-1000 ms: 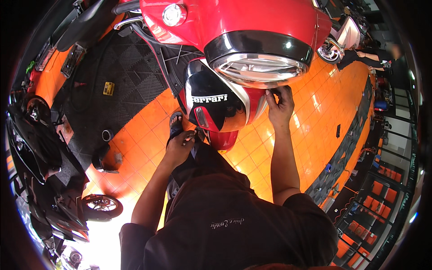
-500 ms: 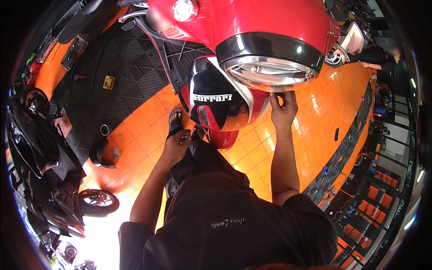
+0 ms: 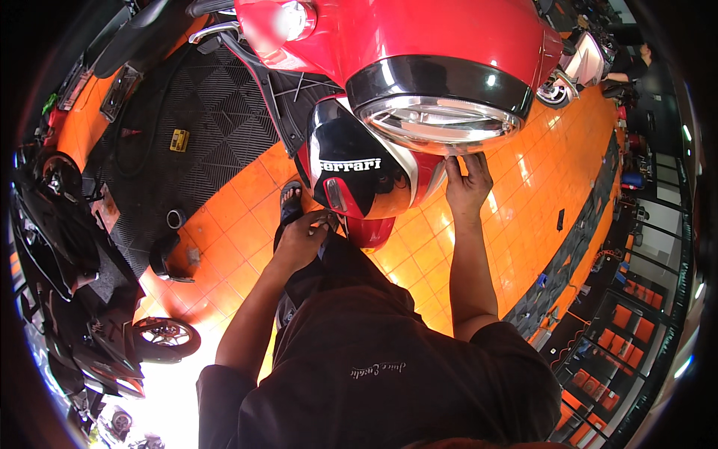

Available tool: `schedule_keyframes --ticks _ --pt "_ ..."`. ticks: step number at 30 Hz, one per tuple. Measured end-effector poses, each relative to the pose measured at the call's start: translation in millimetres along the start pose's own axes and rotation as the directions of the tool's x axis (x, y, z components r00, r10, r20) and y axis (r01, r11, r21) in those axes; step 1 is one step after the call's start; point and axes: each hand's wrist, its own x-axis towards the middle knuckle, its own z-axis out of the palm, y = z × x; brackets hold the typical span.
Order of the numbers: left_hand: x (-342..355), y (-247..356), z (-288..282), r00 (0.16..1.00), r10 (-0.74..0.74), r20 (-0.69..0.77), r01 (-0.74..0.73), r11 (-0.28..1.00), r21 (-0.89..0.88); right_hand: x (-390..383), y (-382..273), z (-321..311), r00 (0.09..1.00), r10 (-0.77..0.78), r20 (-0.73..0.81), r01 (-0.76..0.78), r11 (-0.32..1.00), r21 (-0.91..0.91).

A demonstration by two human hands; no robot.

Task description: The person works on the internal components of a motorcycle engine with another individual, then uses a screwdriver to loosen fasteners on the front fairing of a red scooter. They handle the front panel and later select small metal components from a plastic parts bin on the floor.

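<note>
A red scooter stands before me, its round headlight (image 3: 449, 123) set in a black surround (image 3: 441, 78) below the red front cowl (image 3: 441, 30). My right hand (image 3: 469, 183) reaches up to the headlight's lower rim; the thumb and fingers press there a little apart, and the tips are partly hidden. Lower down, my left hand (image 3: 301, 239) is closed with curled fingers, near the scooter's red front fender (image 3: 369, 230). Whatever it may hold is too small to make out. Beside it is the black, white and red front panel (image 3: 351, 161).
Dark motorcycles (image 3: 82, 299) line the left side. A ribbed black mat (image 3: 202, 97) carries a small yellow object (image 3: 179, 140). Orange tiles (image 3: 553, 165) run beneath the scooter. At the far right, a person (image 3: 636, 71) is near a light-coloured scooter (image 3: 587, 60).
My left hand has moved right and slightly up, toward the fender. My right thumb and fingers have spread a little at the headlight rim. The view has shifted slightly.
</note>
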Motion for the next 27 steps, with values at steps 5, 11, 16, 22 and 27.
schedule_keyframes --ticks 5,11,16,22,27 --pt "7.5 18.3 10.5 0.997 0.05 0.05 -0.052 0.998 0.037 1.6 -3.7 0.7 0.997 -0.062 -0.035 0.06 0.997 -0.05" --pt "9.9 46.4 26.8 0.991 0.067 0.112 -0.081 0.989 0.123 -2.4 2.6 0.2 0.993 -0.114 -0.028 0.112 0.991 -0.07" --pt "14.5 107.9 40.9 0.912 0.401 0.084 -0.409 0.893 0.186 -4.7 4.8 2.3 0.993 -0.102 -0.056 0.103 0.994 0.031" --pt "45.5 159.2 60.5 0.668 0.744 0.01 -0.684 0.609 0.401 -8.9 9.3 7.9 0.994 -0.071 -0.082 0.084 0.983 0.163" --pt "69.2 175.8 69.8 0.591 0.807 -0.015 -0.609 0.458 0.647 -6.3 1.4 3.0 0.991 -0.082 -0.109 0.1 0.98 0.169"
